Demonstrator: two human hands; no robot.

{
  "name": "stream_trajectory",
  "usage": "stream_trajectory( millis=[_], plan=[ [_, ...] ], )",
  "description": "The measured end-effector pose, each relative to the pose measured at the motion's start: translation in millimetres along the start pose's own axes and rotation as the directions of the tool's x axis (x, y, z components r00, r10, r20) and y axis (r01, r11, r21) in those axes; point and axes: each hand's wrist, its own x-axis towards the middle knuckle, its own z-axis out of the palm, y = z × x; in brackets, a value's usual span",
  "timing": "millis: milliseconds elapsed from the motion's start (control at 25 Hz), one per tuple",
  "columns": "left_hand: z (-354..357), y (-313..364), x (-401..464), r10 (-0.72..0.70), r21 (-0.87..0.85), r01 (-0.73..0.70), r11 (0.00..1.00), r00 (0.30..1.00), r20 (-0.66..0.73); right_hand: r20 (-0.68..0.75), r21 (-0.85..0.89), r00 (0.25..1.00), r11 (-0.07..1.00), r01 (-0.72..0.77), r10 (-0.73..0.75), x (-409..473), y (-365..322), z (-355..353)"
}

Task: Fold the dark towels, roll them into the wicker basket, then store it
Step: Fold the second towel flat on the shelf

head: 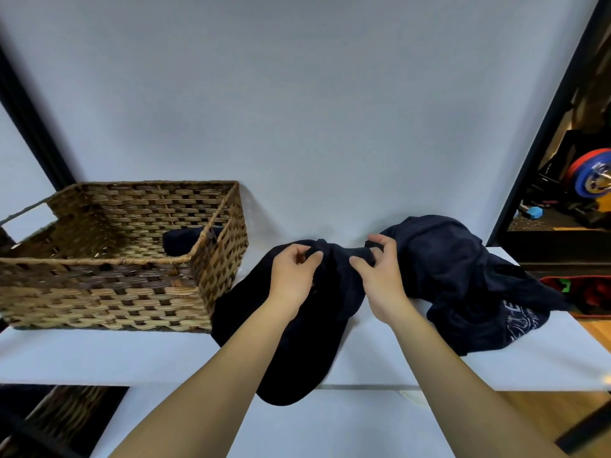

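Left hand (292,274) and right hand (380,279) are each pinching a dark towel (317,325) in a closed grip on the white bench (99,355); the wicker basket (115,259) is sitting just beside it, holding a rolled towel (183,241).

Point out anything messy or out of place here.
The towel both hands grip hangs over the table's front edge, and the towel pile on the right lies crumpled, unfolded. The basket sits upright, looking fine.

body: two bare forearms | hands (291,276) bare | no sleeves visible
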Motion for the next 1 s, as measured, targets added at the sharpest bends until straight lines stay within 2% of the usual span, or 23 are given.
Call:
stream_trajectory(
  millis=[40, 80, 160, 200, 320, 440, 600, 720, 800, 880, 920, 1000],
  plan=[
    [3.8, -0.4, -1.6, 0.000, -0.007, 0.000, 1.000, 1.000, 0.028, 0.007, -0.027, 0.998, 0.998, 0.055, -0.055, -3.6, -3.7, 2.8],
    [7.9, -0.7, -3.2, -0.004, -0.016, 0.004, 1.000, 0.999, 0.051, 0.001, 0.041, 0.997, 0.997, 0.072, -0.073, -6.5, -7.8, 7.0],
    [15.5, 0.5, -6.9, -0.010, -0.042, 0.013, 0.999, 0.997, 0.077, -0.018, 0.355, 1.000, 0.935, 0.018, -0.013, -10.1, -13.7, 16.0],
    [19.5, 1.2, -9.2, -0.008, -0.046, 0.012, 0.999, 0.997, 0.083, -0.037, 0.459, 0.999, 0.888, -0.010, 0.030, -10.8, -13.3, 18.4],
    [25.7, -0.9, -12.3, -0.008, -0.056, 0.013, 0.998, 0.997, 0.083, -0.035, 0.536, 0.986, 0.836, -0.118, 0.162, -17.0, -7.7, 21.1],
    [24.7, -2.1, -12.2, 0.001, -0.028, 0.001, 1.000, 0.996, 0.087, 0.020, 0.544, 0.978, 0.819, -0.185, 0.208, -21.3, -4.0, 20.6],
    [22.9, -1.8, -13.4, -0.006, -0.069, 0.013, 0.998, 0.995, 0.103, -0.064, 0.282, 0.987, 0.951, -0.126, 0.150, -24.0, 3.6, 27.4],
    [20.0, 3.5, -14.0, -0.005, -0.130, 0.020, 0.991, 0.994, 0.113, -0.196, -0.003, 0.980, 0.999, 0.048, -0.047, -23.7, 2.2, 24.2],
    [16.1, 11.0, -13.2, 0.008, -0.162, 0.011, 0.987, 0.993, 0.114, -0.167, -0.264, 0.951, 0.941, 0.210, -0.259, -22.9, -1.5, 20.0],
    [13.8, 17.0, -12.8, 0.008, -0.186, 0.011, 0.982, 0.995, 0.101, -0.037, -0.477, 0.912, 0.809, 0.344, -0.409, -27.5, -6.3, 22.6],
    [13.5, 19.1, -13.9, 0.008, -0.196, 0.012, 0.981, 0.995, 0.102, -0.005, -0.488, 0.902, 0.789, 0.374, -0.431, -29.6, -6.9, 25.0],
    [13.7, 21.7, -16.1, 0.011, -0.200, 0.011, 0.980, 0.994, 0.109, -0.046, -0.403, 0.909, 0.840, 0.363, -0.414, -32.2, -10.7, 29.2]
  ],
)
